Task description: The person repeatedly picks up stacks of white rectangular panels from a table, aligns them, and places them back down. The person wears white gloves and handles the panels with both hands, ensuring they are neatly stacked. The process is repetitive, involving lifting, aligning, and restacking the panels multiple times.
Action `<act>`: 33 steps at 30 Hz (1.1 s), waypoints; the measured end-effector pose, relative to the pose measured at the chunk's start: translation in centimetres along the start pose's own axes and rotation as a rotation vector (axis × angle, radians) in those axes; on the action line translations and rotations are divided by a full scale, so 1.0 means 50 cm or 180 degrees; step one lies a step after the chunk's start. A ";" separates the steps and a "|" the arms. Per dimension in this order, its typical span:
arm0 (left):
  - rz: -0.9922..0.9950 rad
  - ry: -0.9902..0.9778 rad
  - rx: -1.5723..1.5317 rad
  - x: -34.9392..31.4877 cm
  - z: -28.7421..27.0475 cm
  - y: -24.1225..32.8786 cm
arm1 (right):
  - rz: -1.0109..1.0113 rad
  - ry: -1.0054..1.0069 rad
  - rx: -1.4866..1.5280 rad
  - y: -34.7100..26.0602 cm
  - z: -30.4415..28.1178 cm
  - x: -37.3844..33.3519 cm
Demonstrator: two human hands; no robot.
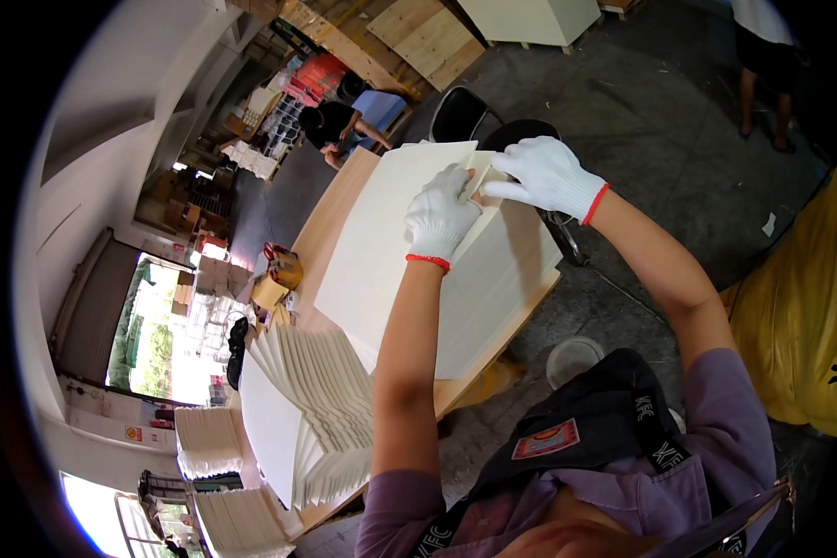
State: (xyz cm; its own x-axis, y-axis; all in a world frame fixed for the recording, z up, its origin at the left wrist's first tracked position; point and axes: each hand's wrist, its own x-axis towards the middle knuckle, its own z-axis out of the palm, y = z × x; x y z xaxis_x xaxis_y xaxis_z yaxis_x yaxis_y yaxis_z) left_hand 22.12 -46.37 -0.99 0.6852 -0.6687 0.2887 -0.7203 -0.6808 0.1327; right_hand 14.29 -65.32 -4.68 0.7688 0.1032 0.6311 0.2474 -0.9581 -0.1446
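Observation:
Large cream sheets [391, 223], stiff like board or thick paper, lie overlapping on a wooden table in front of me. My left hand [442, 212], in a white knitted glove with a red cuff, rests on the upper sheet, its thumb and forefinger closed at a raised edge. Bare skin shows at those fingertips. Just right of it my right hand [547, 177], gloved alike, reaches in from the right with thumb and forefinger at the same edge. A narrow raised flap of sheet shows between the hands. Exactly how the right fingertips meet it is partly hidden.
Left of my left forearm stands a fanned stack of cream sheets [325, 400], with more stacks [237, 525] beyond. A yellow container [274, 284] sits at the table's [339, 191] far-left edge. A black chair [460, 116] stands behind. Two other people are farther off.

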 end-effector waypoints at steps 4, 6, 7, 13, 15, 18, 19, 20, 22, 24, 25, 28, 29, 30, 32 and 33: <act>0.0213 0.0156 -0.0396 -0.010 0.007 -0.010 | 0.0782 0.0169 0.1576 -0.014 0.035 0.006; 0.0028 -0.0190 -0.0775 -0.030 -0.014 0.003 | 0.1216 0.0171 0.1964 -0.030 0.036 0.002; 0.0078 -0.0133 -0.1048 -0.032 -0.007 -0.007 | 0.1309 0.0195 0.2095 -0.037 0.036 0.002; 0.0077 -0.0120 -0.1739 -0.033 0.015 -0.027 | 0.1586 0.0408 0.2321 -0.044 0.049 -0.001; 0.0141 -0.0097 -0.1599 -0.035 0.016 -0.028 | 0.1570 0.0440 0.2325 -0.047 0.051 -0.002; -0.0070 -0.0348 -0.1715 -0.035 -0.002 -0.005 | 0.1583 0.0490 0.2287 -0.044 0.054 -0.006; -0.0103 -0.0374 -0.1718 -0.035 -0.006 -0.003 | 0.1577 0.0505 0.2278 -0.044 0.054 -0.006; -0.0135 -0.0401 -0.1721 -0.035 -0.008 -0.002 | 0.1581 0.0493 0.2264 -0.043 0.055 -0.006; -0.0107 -0.0344 -0.1769 -0.035 -0.003 -0.010 | 0.1584 0.0471 0.2238 -0.042 0.055 -0.006; 0.0013 -0.0174 -0.1854 -0.034 0.015 -0.030 | 0.1513 0.0536 0.2283 -0.044 0.056 -0.006; 0.0049 -0.0038 -0.1967 -0.035 0.017 -0.029 | 0.1481 0.0565 0.2306 -0.046 0.055 -0.005; 0.0082 0.0230 -0.2017 -0.038 0.014 -0.018 | 0.1548 0.0444 0.2143 -0.051 0.046 -0.008; 0.0045 0.0220 -0.1845 -0.039 0.005 -0.010 | 0.1534 0.0446 0.2116 -0.046 0.050 -0.008; 0.0008 0.0211 -0.1672 -0.038 0.001 -0.006 | 0.1520 0.0449 0.2089 -0.038 0.059 -0.007; 0.0131 0.0018 -0.1575 -0.036 0.006 -0.019 | 0.1482 0.0473 0.2098 -0.036 0.066 -0.005; 0.0194 -0.0080 -0.1526 -0.035 0.009 -0.023 | 0.1473 0.0496 0.2128 -0.036 0.068 -0.005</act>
State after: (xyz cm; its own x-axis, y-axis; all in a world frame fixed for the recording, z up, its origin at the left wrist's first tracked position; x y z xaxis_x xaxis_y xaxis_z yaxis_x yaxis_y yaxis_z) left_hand 21.80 -44.57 -2.05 0.6384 -0.7141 0.2873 -0.7237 -0.4297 0.5401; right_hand 15.67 -62.72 -7.19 0.8006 -0.3480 0.4878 0.2623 -0.5284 -0.8075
